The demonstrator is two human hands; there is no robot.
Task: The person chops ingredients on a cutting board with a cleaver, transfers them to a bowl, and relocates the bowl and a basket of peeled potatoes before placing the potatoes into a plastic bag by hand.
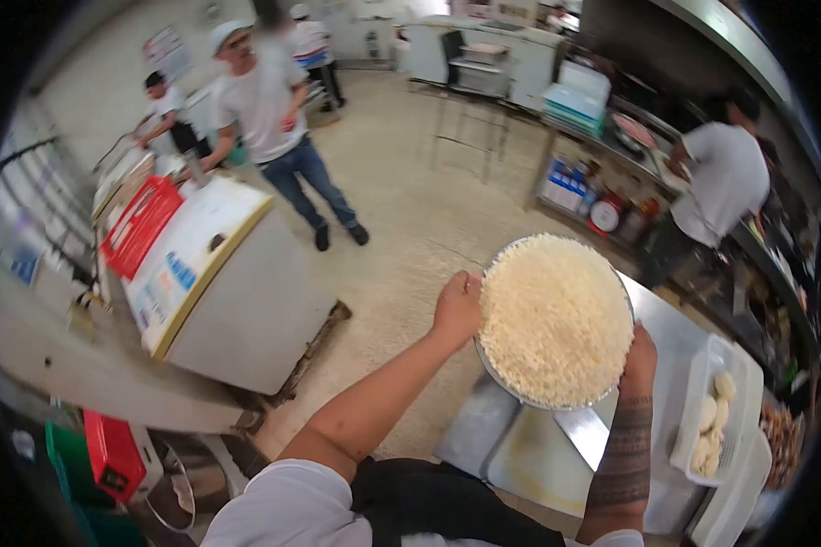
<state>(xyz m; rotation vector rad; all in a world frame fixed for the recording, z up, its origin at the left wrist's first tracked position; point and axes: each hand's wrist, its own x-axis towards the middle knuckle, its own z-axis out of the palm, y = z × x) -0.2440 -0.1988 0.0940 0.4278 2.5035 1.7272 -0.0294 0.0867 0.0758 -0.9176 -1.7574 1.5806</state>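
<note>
Both of my hands hold a round metal bowl (pixel 500 381) heaped with pale yellow, shredded or crumbly food (pixel 556 314). My left hand (pixel 457 310) is closed on the bowl's left rim. On the right side, my right hand (pixel 639 356) grips the rim, its fingers mostly hidden by the bowl. The bowl is in the air above a metal worktable (pixel 680 333). Below it lie a cutting board (pixel 534 460) and a broad metal blade (pixel 586 432), partly covered by the bowl.
A white basket (pixel 680 447) with several pale, peeled pieces (pixel 713 415) stands at the right. A chest freezer (pixel 246 305) carries a red crate (pixel 143 223). One person (pixel 260 105) stands behind it; another person (pixel 725 173) works at the right counter. Floor (pixel 401 201) lies between.
</note>
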